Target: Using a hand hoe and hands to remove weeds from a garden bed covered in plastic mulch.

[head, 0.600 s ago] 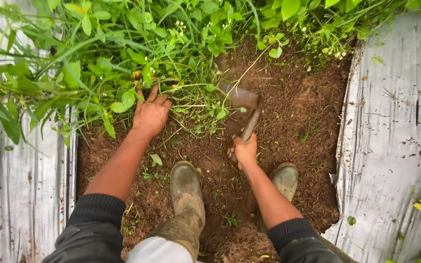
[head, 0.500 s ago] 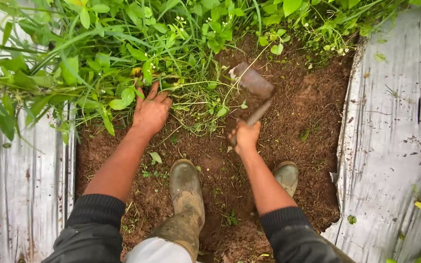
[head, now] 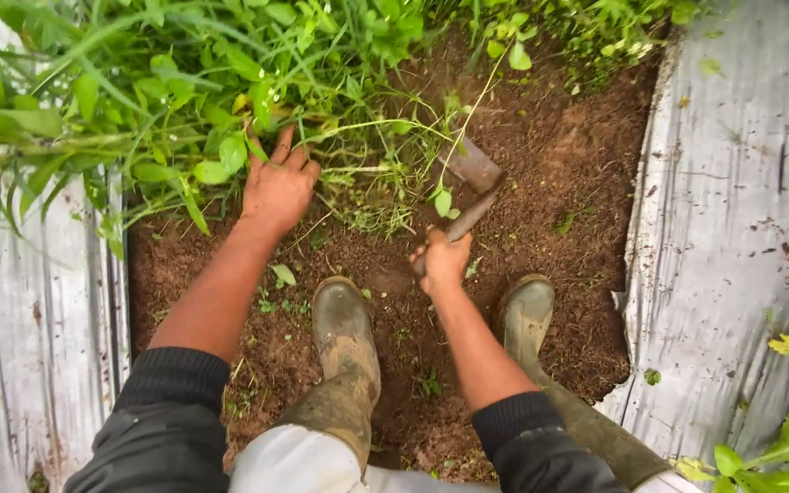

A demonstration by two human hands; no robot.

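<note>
Short-handled hoe (head: 468,187): rusty flat metal blade raised just above the soil, at the edge of the weeds, wooden handle running down to the right hand (head: 442,260). Right fingers closed tight round the handle's lower end. Looks stiff and blade-heavy, so it probably swings with some weight; handle is the only sane place to grip, low end for reach, and dirt on it may make it a bit slick.

Left hand (head: 278,187) reaches into the weed clump (head: 230,119), fingers spread and partly buried in stems; cannot tell whether they actually clasp any. Weeds: soft, leafy, thin stems, likely to tear if pulled high, better taken low near the roots.

Around: strip of loose brown soil bed (head: 577,210), crumbly, with small seedlings scattered on it. Two muddy rubber boots (head: 344,338) planted on the soil between the arms, second one just right of the right forearm. Silver plastic mulch sheet (head: 741,228) flanks the bed on both sides, dirt-spattered. More green leaves at bottom right corner. Dark sleeves pushed up both forearms.
</note>
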